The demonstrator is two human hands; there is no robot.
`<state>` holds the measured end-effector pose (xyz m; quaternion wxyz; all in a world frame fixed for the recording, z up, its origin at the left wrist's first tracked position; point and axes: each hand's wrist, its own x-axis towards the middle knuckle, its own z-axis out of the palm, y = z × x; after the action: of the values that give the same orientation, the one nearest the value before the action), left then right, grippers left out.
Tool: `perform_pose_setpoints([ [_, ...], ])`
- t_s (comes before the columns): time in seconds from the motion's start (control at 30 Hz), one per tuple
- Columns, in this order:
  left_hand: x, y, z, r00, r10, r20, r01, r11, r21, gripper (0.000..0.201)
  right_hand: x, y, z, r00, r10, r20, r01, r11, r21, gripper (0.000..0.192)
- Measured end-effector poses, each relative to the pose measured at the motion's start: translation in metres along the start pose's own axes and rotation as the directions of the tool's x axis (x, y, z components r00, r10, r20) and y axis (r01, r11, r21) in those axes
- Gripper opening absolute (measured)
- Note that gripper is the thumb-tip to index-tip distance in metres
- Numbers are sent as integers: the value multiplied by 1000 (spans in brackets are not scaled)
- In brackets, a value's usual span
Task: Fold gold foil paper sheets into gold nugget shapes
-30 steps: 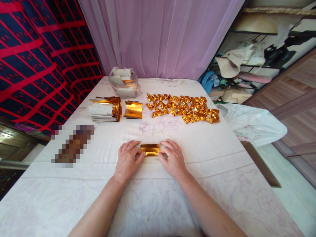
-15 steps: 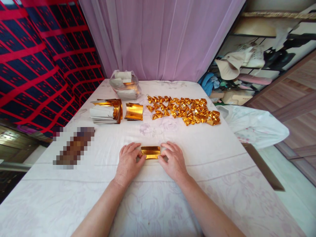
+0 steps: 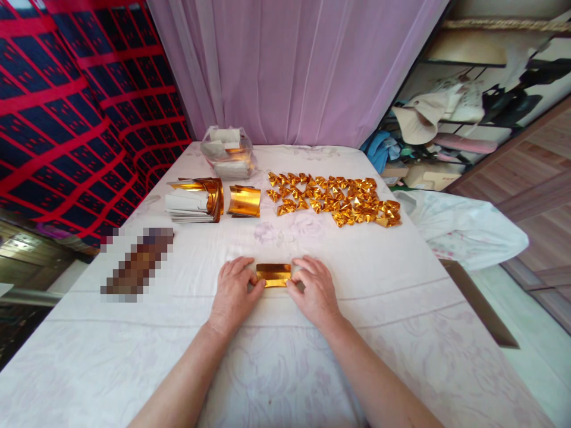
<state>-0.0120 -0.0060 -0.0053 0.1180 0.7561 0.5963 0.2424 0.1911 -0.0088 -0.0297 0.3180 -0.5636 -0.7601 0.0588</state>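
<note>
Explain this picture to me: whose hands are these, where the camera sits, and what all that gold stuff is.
The camera sits on a person's head, looking down at their own bare hands. The left hand and right hand pinch the ends of a small folded gold foil rectangle lying on a white patterned tablecloth. Farther back lie a spread of small folded gold foil pieces, a curled gold foil sheet, a stack of gold-and-white foil sheets and a clear plastic bag of sheets.
</note>
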Motion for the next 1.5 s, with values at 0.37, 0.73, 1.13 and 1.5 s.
perform_pose_setpoints([
  [0.37,0,1,-2,1000,-1,11,1,1000,10,17,1,-1,-1,1000,14,26,-15,1000,14,13],
  [0.73,0,-1,0,1000,-4,4,4,1000,15,21,2,-2,-3,1000,-16,21,16,1000,-20,13],
  [1.13,2,1,1,1000,-23,4,22,999,44,24,1,-1,-2,999,-22,29,23,1000,-13,12],
  [1.5,1,1,2,1000,-27,-10,28,998,50,23,-1,-1,-1,1000,-1,26,1,1000,-5,7],
])
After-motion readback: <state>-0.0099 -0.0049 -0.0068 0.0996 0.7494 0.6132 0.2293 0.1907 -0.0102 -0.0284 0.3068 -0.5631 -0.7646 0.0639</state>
